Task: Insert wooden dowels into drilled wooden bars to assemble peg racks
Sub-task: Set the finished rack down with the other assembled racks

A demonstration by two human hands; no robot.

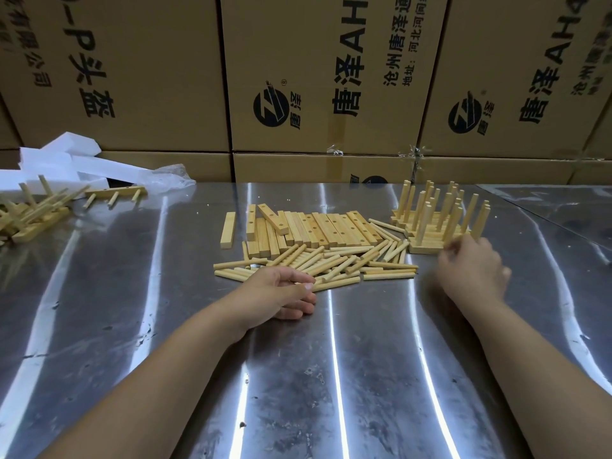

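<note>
On the desk [165, 326], drilled bars [331, 226] lie heaped centrally, finished racks [437, 223] stand to their right and loose dowels [331, 263] lie just in front; your left hand [281, 293] rests released at the dowels and your right hand [473, 270] is too blurred to judge, so take one dowel and seat it square.

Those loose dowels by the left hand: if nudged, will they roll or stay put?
The dowels are round and lie on a smooth metal table, so single ones probably roll when pushed sideways. Those crossed in the heap likely block each other. They look like stiff wood, unlikely to bend.
</note>
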